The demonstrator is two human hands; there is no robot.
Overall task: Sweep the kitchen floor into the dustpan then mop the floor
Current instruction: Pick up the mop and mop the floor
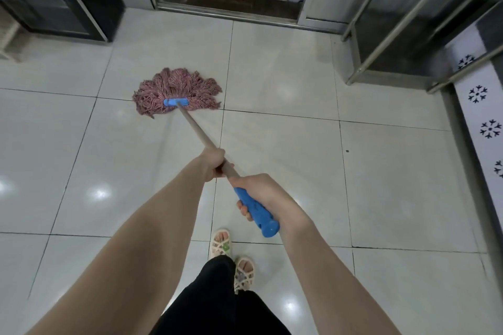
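Status: we hold the mop [196, 130] two-handed, and its head is down on the floor [285, 62].

- Mop head [177, 90]: pink-red string, fanned flat on the white tiles, strands spreading away from us. The blue clamp [175, 102] sits on the near edge of the head, where the wooden shaft enters it.
- Left hand [213, 163]: on the shaft toward us from the mop head, fingers wrapped tight round the bare wood.
- Right hand [261, 190]: further back from the mop head, just behind the left hand. Its fingers [243, 209] curl under the blue end grip [255, 212], and the grip's butt sticks out past the hand.
- The two hands are near each other but not touching; a short length of shaft shows between them.
- Sandalled feet [221, 243] and black trousers [217, 302]: well back from the mop head, under the grip end.
- Beyond the mop head: a metal door threshold [226, 12] with grimy tiles behind it.
- Left of and beyond the mop head: a dark cabinet [68, 8].
- Right of the mop head: a steel rack [394, 35], then a white panel with black snowflake marks [487, 128].
- Small dark speck [347, 151] on a tile, right of the mop head and nearer to us.
- The tiles are glossy and show light reflections; we can't tell if they are wet.
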